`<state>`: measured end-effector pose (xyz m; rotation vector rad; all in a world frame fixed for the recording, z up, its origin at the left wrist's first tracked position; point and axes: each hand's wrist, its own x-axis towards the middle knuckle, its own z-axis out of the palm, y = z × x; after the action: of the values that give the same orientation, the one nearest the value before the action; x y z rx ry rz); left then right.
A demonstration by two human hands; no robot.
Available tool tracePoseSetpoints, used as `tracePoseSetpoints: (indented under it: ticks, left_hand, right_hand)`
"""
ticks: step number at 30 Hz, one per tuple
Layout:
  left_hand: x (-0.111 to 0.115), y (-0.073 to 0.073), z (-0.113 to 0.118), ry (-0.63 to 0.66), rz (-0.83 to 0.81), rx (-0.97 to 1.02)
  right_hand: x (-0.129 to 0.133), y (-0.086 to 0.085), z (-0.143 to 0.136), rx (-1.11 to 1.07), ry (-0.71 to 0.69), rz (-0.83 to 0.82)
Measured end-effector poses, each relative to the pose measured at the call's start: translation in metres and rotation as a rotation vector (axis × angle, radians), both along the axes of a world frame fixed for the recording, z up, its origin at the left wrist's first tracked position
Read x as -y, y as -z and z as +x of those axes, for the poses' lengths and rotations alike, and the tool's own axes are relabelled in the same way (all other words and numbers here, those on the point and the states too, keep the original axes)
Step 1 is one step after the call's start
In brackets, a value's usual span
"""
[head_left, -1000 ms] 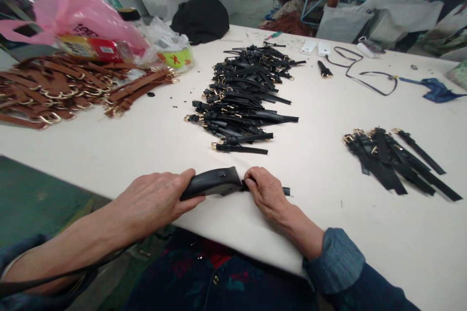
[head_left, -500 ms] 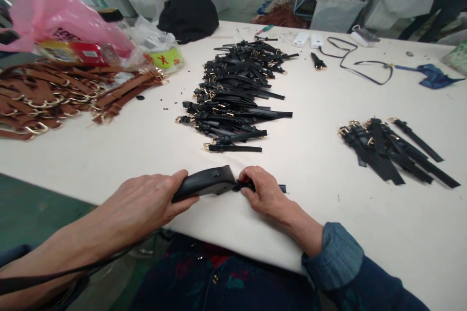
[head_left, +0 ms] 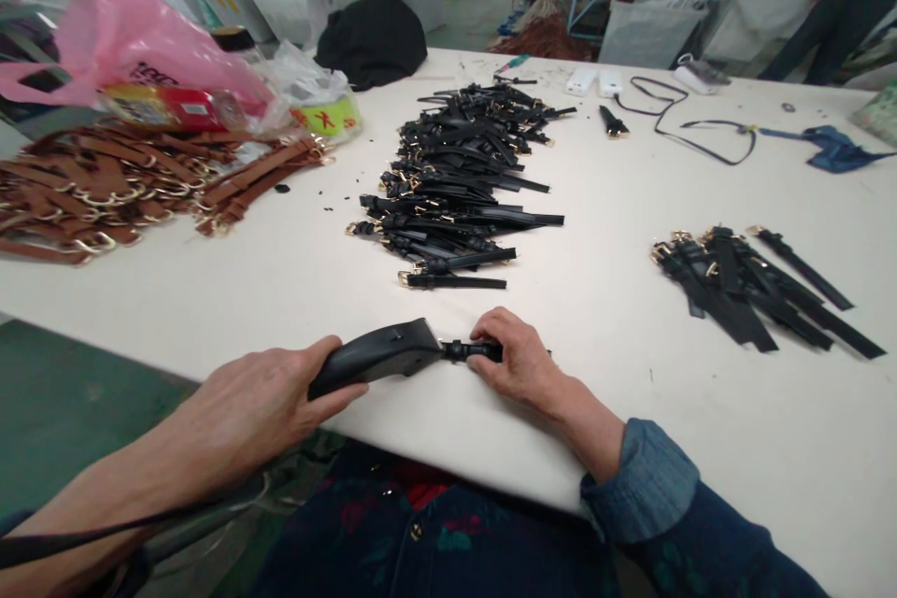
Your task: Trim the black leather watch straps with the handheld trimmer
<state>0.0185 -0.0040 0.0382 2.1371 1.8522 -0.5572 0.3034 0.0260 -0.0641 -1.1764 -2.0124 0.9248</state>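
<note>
My left hand (head_left: 280,397) is closed around a black handheld tool (head_left: 378,355) shaped like a hair clipper. The tool's broad head points right and meets, or nearly meets, the end of a short black buckle strap (head_left: 459,350). Pinched between thumb and fingers of my right hand (head_left: 515,360), that strap lies low over the table's front part. My palm hides much of its length, and its buckle cannot be made out. Just beyond my hands lies a long heap of black buckle straps (head_left: 462,177) with gold buckles.
A smaller pile of black straps (head_left: 749,285) lies on the white table (head_left: 595,299) at right. Brown straps (head_left: 105,187) fill the left side, before a pink plastic bag (head_left: 154,37). Farther back are a black cap (head_left: 371,37) and a dark cable (head_left: 659,117).
My left hand and the tool have shifted a little left. My right hand has slid slightly right, so more of the strap shows between it and the tool.
</note>
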Motion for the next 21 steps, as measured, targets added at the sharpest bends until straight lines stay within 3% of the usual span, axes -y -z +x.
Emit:
tracePoseSetpoints:
  ticks: [4,11,15,21]
  left_hand:
    - [0.002,0.001,0.005,0.029,-0.025,-0.021]
    - [-0.018,0.012,0.024,0.012,0.042,0.003]
    - [-0.019,0.011,0.017,-0.013,0.036,0.045]
    - [-0.002,0.005,0.003,0.013,0.019,0.031]
  right_hand:
    - [0.001,-0.001,0.002,0.112,0.021,0.036]
    - [0.0,-0.005,0.0,0.185,0.041,-0.007]
    - [-0.001,-0.007,0.001,0.181,0.036,-0.03]
    - [-0.002,-0.006,0.001,0.148,0.029,-0.03]
